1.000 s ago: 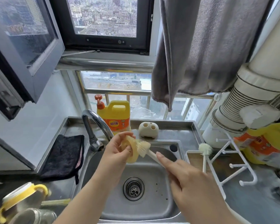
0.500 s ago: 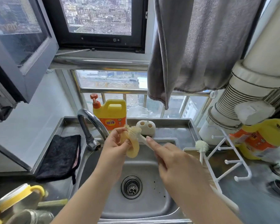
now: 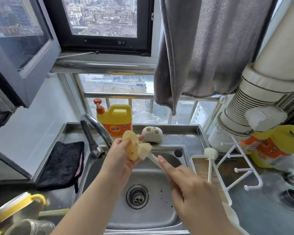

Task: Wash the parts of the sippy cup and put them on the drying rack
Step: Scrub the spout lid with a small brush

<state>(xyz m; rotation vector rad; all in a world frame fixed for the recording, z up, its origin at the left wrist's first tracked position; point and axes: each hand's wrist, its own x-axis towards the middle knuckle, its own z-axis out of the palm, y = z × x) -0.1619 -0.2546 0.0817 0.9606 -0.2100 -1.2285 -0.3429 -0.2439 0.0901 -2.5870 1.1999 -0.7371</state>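
Translucent pale-yellow silicone cup part (image 3: 131, 147) held above the sink (image 3: 161, 216), pinched in left hand (image 3: 120, 159) grip, white brush (image 3: 145, 150) bristles pressed against it, handle clamped in right hand (image 3: 189, 189) grip, yellow detergent bottle (image 3: 116, 121) behind, orange label writing unreadable, white drying rack (image 3: 236, 170) on counter (image 3: 265, 209) to the right.

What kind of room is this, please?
Most likely a small home kitchen, high up: a steel sink with a faucet, a dish soap bottle, and city buildings beyond the window.

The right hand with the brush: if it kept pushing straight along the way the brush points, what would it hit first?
Probably the yellowish silicone cup part gripped by the left hand; the right hand aims its brush into it. Depth beyond is unclear.
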